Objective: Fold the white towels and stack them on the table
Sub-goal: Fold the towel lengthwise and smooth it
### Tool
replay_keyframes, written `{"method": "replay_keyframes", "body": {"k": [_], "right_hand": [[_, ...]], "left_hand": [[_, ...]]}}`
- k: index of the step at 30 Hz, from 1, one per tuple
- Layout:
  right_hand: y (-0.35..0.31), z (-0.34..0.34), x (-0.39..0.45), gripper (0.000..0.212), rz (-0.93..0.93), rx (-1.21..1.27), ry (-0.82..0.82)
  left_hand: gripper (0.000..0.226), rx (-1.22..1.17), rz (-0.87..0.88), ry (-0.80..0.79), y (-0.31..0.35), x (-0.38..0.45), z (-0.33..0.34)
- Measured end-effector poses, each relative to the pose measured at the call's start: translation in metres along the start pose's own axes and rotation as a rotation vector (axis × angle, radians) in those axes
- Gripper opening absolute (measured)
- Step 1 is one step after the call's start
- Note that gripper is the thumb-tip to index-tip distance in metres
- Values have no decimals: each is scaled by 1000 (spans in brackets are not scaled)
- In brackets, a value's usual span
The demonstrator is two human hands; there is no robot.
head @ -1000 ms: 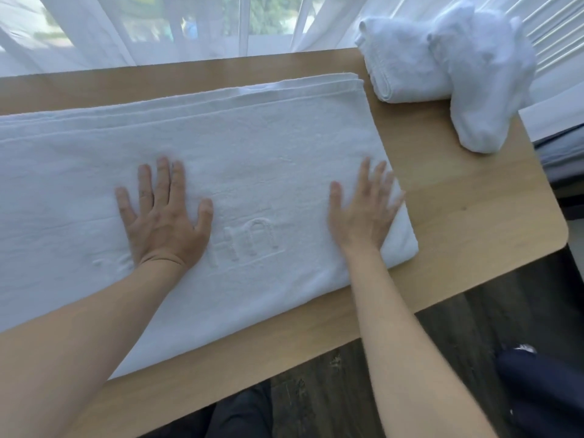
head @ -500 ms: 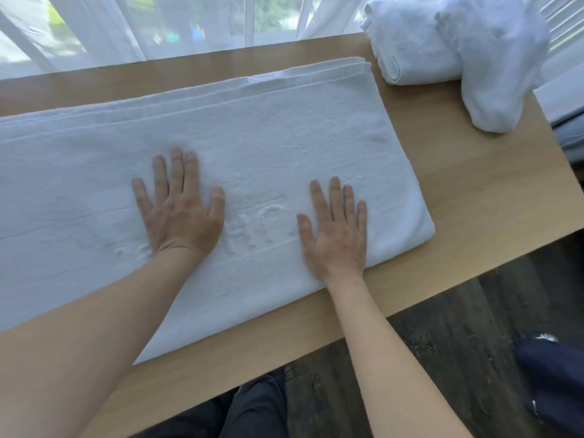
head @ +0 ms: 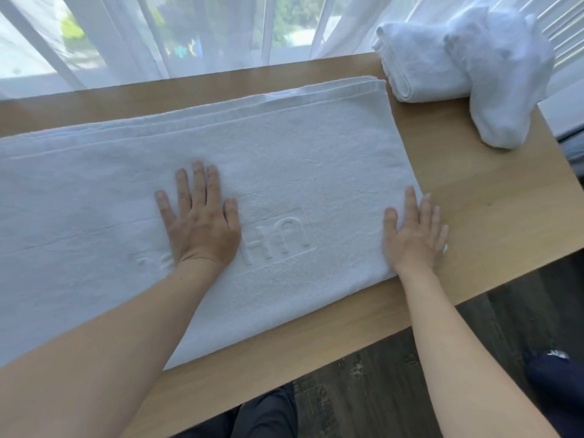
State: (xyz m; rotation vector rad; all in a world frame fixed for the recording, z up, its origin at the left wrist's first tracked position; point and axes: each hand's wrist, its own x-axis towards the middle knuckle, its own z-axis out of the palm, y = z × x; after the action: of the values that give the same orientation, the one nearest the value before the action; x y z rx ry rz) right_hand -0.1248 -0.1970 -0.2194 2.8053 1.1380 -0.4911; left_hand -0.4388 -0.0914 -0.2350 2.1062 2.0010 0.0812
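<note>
I see a long white towel (head: 284, 191) spread across the wooden table (head: 493, 216), running off the left edge of view. My left hand (head: 202, 229) presses flat mid-towel, fingers spread. My right hand (head: 415, 235) lies flat on its right edge. Bare wood follows, then folded towels (head: 423, 67) at the far right corner.

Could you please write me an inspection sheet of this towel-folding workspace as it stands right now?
Surface: light wooden table, bare at its right end.
Job's things: large white embossed towel spread flat, layered along its far edge; folded white towel at the far right corner, crumpled white towel draped beside it.
Clutter: nothing seen.
Hands: left hand flat mid-towel; right hand flat at the towel's right edge.
Cables: nothing seen.
Surroundings: sheer white curtain over a window; dark wood floor.
</note>
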Motion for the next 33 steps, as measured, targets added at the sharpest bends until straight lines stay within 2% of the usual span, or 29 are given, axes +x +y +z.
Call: {"method": "replay_keyframes", "body": {"k": [7,11,16,20,24,26,28,30,33], "right_hand": [[-7,-1,1,63,30,43,-74],[-12,5,-6,63,34,50,45],[-11,6,-3,64,25,66,84],[-2,2,3,60,-18,108,162],[6,-7,16,56,-15,281,262],[6,-18,26,52,81,461,192],[7,-30,36,43,145,543,45],[11,-42,42,31,138,550,-78],[21,-55,53,34,95,623,-238]], "left_hand": [[69,64,216,-72,0,0,-4],[74,35,320,-115,16,4,-2],[78,23,334,-127,77,12,10],[75,21,515,-131,143,35,22],[76,46,539,-135,209,72,32],[77,44,556,-135,236,92,36],[78,39,570,-131,258,111,39],[76,43,557,-120,275,127,40],[73,50,514,-113,294,149,40]]}}
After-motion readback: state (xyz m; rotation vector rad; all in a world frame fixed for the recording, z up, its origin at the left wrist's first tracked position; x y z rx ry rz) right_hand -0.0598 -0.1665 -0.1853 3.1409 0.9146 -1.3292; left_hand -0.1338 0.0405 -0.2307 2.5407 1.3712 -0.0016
